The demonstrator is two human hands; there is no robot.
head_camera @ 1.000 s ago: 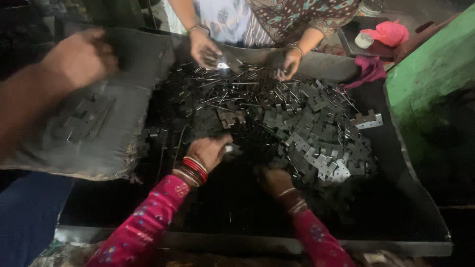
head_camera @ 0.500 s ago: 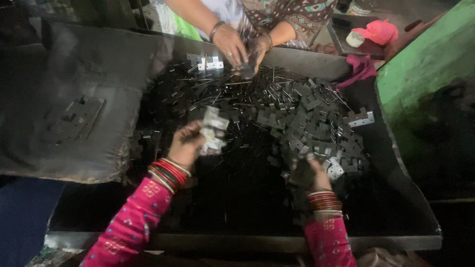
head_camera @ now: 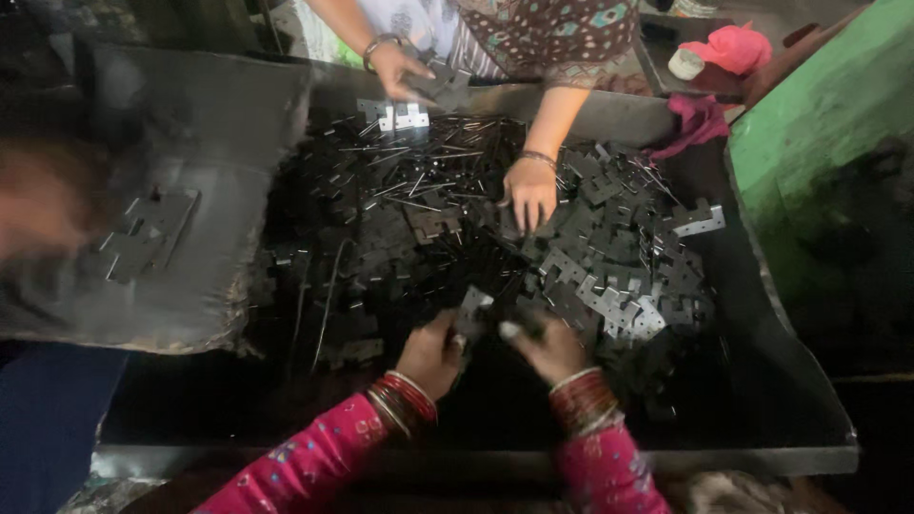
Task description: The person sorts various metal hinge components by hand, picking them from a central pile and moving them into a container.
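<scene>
Hands meeting over a heap of dark metal plates [head_camera: 533, 257] in a wide black tray [head_camera: 781, 381].

My left hand [head_camera: 430, 354] is closed round a small notched plate [head_camera: 471, 309], held up at the near edge of the heap, seemingly to keep it free of the tangle; my right hand [head_camera: 547, 347] curls in beside it, fingers bent, and I cannot tell whether it grips anything. Both wrists angle inward. Across the tray, a co-worker's hand [head_camera: 530, 193] presses flat on the heap while their other hand [head_camera: 400, 69] lifts more plates.
</scene>
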